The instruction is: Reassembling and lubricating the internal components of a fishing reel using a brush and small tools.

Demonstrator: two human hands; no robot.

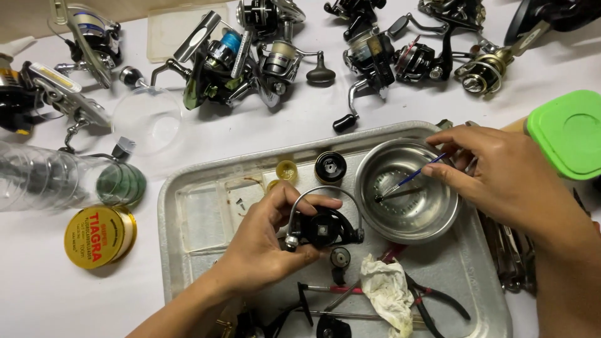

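Left hand: the left hand [266, 241] has its fingers closed around a black fishing reel [322, 226], held just above the middle of a metal tray [188, 206] on a white table [300, 119].
Right hand: the right hand [501, 172] pinches a thin blue brush [410, 179] between thumb and fingertips, its tip down inside a steel bowl [438, 222] at the tray's far right corner.
Near the reel: a small black spool [330, 167] and a yellow cap [287, 170] sit along the tray's far edge; a stained rag [388, 291] and red-handled pliers [432, 300] lie by its near edge.
Risk, small parts: a screw [240, 203] and other loose bits lie in the tray; a nudge from the left wrist could likely scatter them.
Risk, bowl: pressing the brush against the rim may tip the bowl or flick its contents.
Risk, reel: held in one hand only, the reel might slip and fall onto the parts below it.
Hidden: the palm covers the reel's near side; whether the bowl holds liquid is hard to tell.
Cut off: more tools at the tray's near edge run out of view, as do reels along the table's far edge.
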